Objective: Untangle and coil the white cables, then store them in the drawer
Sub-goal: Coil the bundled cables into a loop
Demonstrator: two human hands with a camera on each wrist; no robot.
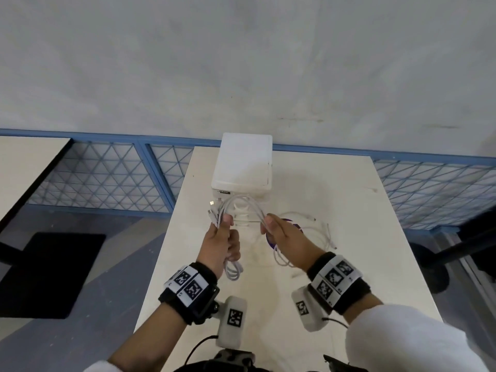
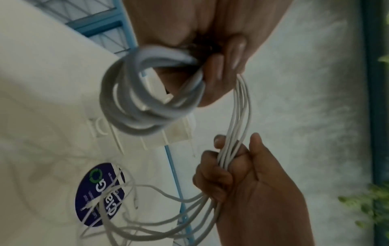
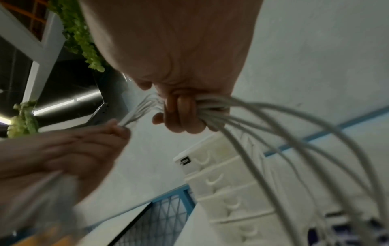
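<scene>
Both hands are up above the white table [image 1: 349,264], sharing a bundle of white cables [image 1: 243,204]. The left hand [image 1: 224,244] has its fingers curled tight around coiled loops, plug ends sticking up past the thumb. The right hand [image 1: 284,234] pinches the strands arching across. Looser cable lies over a purple sticker [image 2: 99,194], in front of the white drawer unit [image 1: 243,167].

Office-like or institutional workroom, plain white counter [image 1: 349,200] against a bare grey-white wall [image 1: 241,63], blue-framed mesh partition [image 1: 107,175] behind, second counter [image 1: 24,162] alongside, small white desktop drawer unit [image 1: 243,162], round dark-blue logo sticker [image 2: 99,194], green foliage trim [image 3: 82,35] overhead.
</scene>
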